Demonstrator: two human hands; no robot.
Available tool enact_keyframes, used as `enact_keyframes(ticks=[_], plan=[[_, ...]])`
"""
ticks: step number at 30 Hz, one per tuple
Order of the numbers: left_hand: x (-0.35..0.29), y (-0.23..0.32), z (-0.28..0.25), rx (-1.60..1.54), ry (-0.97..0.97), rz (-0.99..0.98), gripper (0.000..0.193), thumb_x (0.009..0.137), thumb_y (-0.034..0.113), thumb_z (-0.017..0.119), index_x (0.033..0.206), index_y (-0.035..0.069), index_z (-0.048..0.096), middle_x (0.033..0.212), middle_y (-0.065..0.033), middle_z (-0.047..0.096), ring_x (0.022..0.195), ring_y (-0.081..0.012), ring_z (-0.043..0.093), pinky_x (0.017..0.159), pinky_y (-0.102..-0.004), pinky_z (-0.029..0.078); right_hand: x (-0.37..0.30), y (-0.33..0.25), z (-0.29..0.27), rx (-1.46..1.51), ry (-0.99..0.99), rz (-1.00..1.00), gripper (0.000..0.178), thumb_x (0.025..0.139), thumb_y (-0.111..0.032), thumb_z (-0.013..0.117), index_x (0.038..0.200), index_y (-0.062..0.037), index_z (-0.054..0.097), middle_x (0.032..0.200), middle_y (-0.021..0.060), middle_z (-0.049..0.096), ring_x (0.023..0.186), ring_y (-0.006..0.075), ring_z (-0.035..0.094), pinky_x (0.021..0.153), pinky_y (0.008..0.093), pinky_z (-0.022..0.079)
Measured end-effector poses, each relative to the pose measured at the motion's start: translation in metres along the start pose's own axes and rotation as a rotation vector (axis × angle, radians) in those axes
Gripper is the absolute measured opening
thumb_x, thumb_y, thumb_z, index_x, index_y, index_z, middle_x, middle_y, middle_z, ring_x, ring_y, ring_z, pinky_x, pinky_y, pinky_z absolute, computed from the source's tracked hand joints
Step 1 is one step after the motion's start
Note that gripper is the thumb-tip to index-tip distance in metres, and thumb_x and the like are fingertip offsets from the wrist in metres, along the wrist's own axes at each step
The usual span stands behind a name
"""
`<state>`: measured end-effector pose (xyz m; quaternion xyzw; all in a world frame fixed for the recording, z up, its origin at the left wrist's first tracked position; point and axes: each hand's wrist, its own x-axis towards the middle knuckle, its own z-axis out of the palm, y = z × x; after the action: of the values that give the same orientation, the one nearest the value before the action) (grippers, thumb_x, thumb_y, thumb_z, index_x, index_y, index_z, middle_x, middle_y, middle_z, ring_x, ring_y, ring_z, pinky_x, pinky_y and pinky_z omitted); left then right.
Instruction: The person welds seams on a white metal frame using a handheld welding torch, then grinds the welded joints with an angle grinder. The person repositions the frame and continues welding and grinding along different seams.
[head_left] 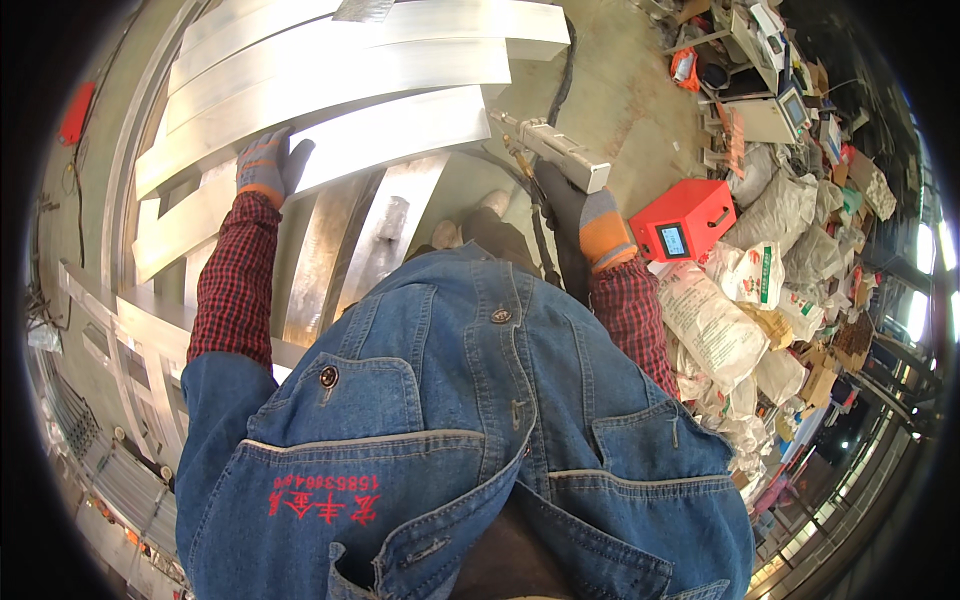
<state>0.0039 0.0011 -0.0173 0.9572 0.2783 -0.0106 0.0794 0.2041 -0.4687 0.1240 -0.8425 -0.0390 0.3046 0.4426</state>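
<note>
My left hand (264, 168), in a grey glove with an orange cuff, lies across a long silvery metal bar (410, 130). Its fingers reach over the bar's far edge and the thumb stands to the right. My right hand (598, 225), gloved alike, is wrapped around a pale grey welding gun (556, 150). The gun's narrow tip points up and left, close to the right end of that bar without visibly touching it. Part of the grip is hidden by the glove. A dark cable (545, 225) hangs beside the gun.
More wide bars (340, 65) lie side by side beyond my left hand, over crossing bars (395, 215) below. To the right stands a red box with a small screen (695, 220), near piled white sacks (715, 320). A dark hose (568, 80) runs along the floor.
</note>
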Motion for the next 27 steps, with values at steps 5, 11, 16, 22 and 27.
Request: enact_keyframes(ticks=[5, 11, 16, 22, 27], plan=[[-0.002, 0.003, -0.005, 0.003, 0.016, -0.015, 0.062, 0.108, 0.061, 0.073, 0.149, 0.014, 0.079, 0.146, -0.0175, 0.08, 0.139, -0.0382, 0.072, 0.124, -0.0489, 0.052, 0.001, 0.004, -0.003, -0.014, -0.002, -0.005, 0.06, 0.102, -0.054, 0.077, 0.127, 0.0005, 0.081, 0.08, 0.0088, 0.076, 0.067, 0.0183, 0.073, 0.06, 0.0377, 0.056], [-0.001, 0.002, -0.003, 0.007, 0.002, -0.026, 0.063, 0.108, 0.063, 0.073, 0.149, 0.016, 0.079, 0.145, -0.0164, 0.081, 0.139, -0.0372, 0.072, 0.125, -0.0475, 0.051, 0.003, 0.007, -0.001, -0.018, -0.002, -0.007, 0.061, 0.102, -0.055, 0.077, 0.127, 0.0004, 0.081, 0.08, 0.0088, 0.076, 0.067, 0.0182, 0.073, 0.06, 0.0375, 0.056], [0.0, -0.001, 0.001, 0.0, 0.004, -0.031, 0.063, 0.108, 0.064, 0.073, 0.149, 0.016, 0.079, 0.145, -0.0165, 0.081, 0.14, -0.0372, 0.072, 0.126, -0.0477, 0.052, 0.002, 0.0, 0.003, -0.006, -0.006, 0.018, 0.053, 0.105, -0.05, 0.076, 0.124, -0.0009, 0.079, 0.08, 0.0068, 0.074, 0.066, 0.0162, 0.07, 0.059, 0.0361, 0.053], [0.0, -0.002, 0.003, -0.006, 0.01, -0.034, 0.063, 0.108, 0.064, 0.073, 0.15, 0.017, 0.079, 0.145, -0.0166, 0.08, 0.14, -0.0378, 0.071, 0.125, -0.0484, 0.052, -0.001, -0.005, 0.003, 0.009, -0.022, 0.03, 0.037, 0.11, -0.04, 0.075, 0.117, -0.0031, 0.075, 0.081, 0.0028, 0.069, 0.064, 0.0123, 0.062, 0.056, 0.0335, 0.048], [-0.001, -0.002, 0.001, -0.007, 0.003, -0.029, 0.065, 0.109, 0.065, 0.072, 0.15, 0.016, 0.078, 0.146, -0.0167, 0.079, 0.14, -0.0383, 0.071, 0.125, -0.0482, 0.052, 0.0, 0.003, 0.002, 0.016, -0.034, 0.011, 0.036, 0.11, -0.039, 0.076, 0.116, -0.0028, 0.075, 0.08, 0.0028, 0.069, 0.065, 0.0122, 0.062, 0.056, 0.0333, 0.048]])
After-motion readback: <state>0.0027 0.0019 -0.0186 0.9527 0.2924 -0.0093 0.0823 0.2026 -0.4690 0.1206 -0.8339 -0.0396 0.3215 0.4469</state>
